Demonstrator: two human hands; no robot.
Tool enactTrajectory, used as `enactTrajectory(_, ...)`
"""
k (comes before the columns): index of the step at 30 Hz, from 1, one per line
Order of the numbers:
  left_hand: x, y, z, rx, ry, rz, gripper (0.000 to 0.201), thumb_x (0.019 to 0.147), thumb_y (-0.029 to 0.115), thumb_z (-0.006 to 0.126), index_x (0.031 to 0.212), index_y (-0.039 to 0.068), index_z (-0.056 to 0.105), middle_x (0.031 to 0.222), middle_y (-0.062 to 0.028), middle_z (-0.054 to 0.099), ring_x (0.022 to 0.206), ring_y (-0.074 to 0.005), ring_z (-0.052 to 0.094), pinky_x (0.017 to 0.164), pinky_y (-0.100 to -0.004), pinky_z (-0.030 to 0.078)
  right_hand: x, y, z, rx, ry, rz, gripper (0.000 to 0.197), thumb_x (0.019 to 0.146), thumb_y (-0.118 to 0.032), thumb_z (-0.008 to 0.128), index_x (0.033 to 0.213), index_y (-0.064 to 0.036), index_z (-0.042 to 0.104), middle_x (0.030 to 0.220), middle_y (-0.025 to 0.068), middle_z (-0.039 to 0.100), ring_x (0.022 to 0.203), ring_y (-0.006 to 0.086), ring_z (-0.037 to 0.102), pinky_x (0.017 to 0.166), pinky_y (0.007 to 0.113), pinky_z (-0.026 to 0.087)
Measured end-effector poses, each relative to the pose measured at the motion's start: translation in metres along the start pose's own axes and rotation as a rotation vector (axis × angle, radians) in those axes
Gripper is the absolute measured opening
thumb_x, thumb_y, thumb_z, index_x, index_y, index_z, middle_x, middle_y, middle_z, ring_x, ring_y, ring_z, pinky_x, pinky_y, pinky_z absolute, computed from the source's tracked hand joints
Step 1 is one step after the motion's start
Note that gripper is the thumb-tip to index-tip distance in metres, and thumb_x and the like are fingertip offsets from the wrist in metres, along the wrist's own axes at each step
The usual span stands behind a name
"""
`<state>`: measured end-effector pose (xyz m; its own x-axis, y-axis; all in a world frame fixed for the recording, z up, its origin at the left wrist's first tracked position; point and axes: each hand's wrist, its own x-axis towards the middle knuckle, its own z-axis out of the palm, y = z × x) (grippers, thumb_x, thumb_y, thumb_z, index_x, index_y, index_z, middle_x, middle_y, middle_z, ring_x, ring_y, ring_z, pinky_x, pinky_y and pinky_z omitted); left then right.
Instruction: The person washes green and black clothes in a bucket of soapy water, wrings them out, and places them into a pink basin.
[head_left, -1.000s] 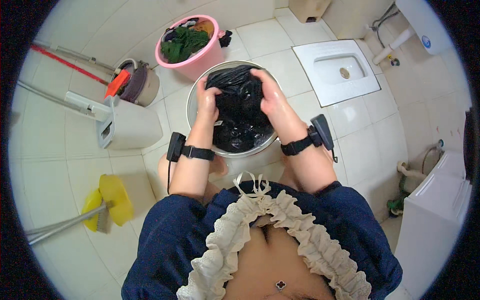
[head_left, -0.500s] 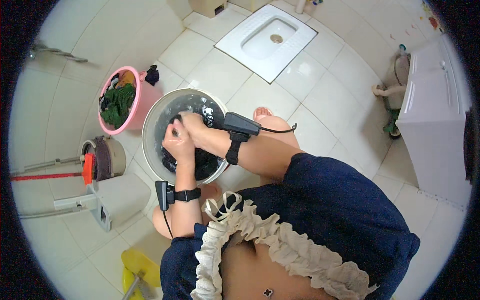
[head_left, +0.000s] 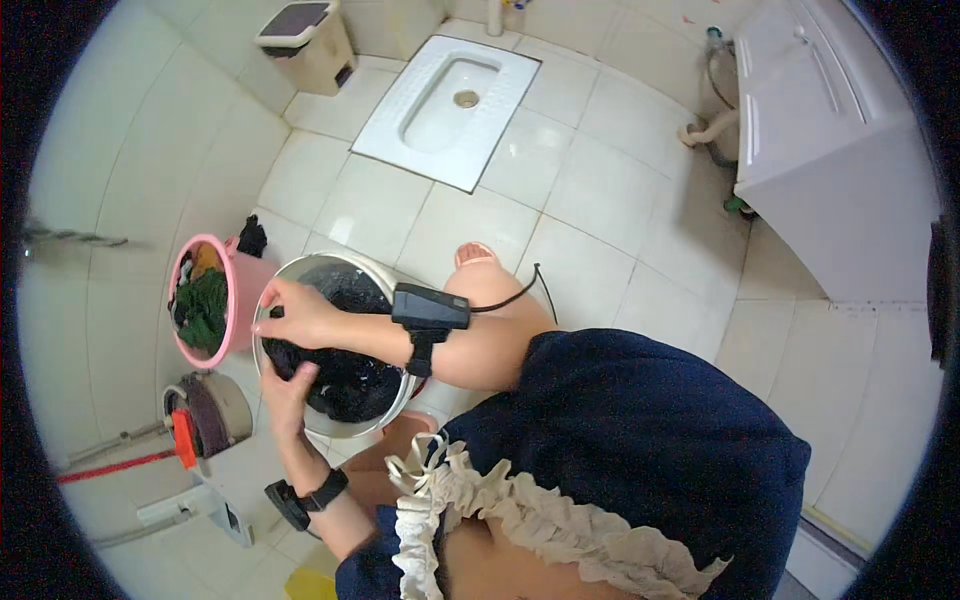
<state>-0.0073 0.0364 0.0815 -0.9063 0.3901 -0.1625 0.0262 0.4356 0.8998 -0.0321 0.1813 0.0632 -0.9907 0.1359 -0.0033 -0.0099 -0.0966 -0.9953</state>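
Note:
A round white bucket (head_left: 372,265) stands before me, holding water and wet black cloth (head_left: 350,385). At its left rim my left hand (head_left: 286,398) is closed on a fold of the black cloth, thumb to the right and fingers partly hidden behind the fabric. Just above it, my right hand (head_left: 302,316) has its fingers curled in a pinch, with a bit of the same cloth showing between them. Both wrists wear black strapped devices.
Left of the bucket is a pink bucket (head_left: 225,300) of clothes. Nearer are a beige bin (head_left: 235,405) and red-handled tool (head_left: 120,466). Beyond lie a squat toilet (head_left: 400,140) and lidded bin (head_left: 310,60); a white cabinet (head_left: 840,200) is at right.
My hands were close together over the middle of the bucket; now they are apart at its left rim with the black cloth. The view has shifted, so everything sits lower.

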Motion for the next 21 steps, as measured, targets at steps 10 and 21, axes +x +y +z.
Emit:
enactTrajectory(10, -0.020, 0.041, -0.032, -0.320, 0.445, 0.178, 0.044, 0.064, -0.003, 0.053, 0.108, -0.003, 0.050, 0.099, -0.0101, 0.056, 0.088, -0.0198, 0.055, 0.081, -0.0308, 0.042, 0.009, -0.015, -0.031, -0.213, -0.964, -0.246, 0.054, 0.061, -0.033, 0.073, 0.100, -0.0018, 0.053, 0.091, 0.0146, 0.061, 0.085, 0.0232, 0.058, 0.075, 0.033, 0.044)
enactTrajectory(21, -0.022, -0.028, -0.044, -0.650, 0.534, -0.048, 0.059, 0.063, -0.003, 0.050, 0.120, 0.000, 0.039, 0.110, -0.0147, 0.050, 0.098, -0.0266, 0.051, 0.084, -0.0369, 0.044, 0.014, -0.016, -0.021, 0.391, -0.090, -0.275, 0.033, 0.067, -0.018, 0.072, 0.088, -0.0016, 0.053, 0.082, 0.0058, 0.056, 0.072, 0.0120, 0.053, 0.063, 0.026, 0.045)
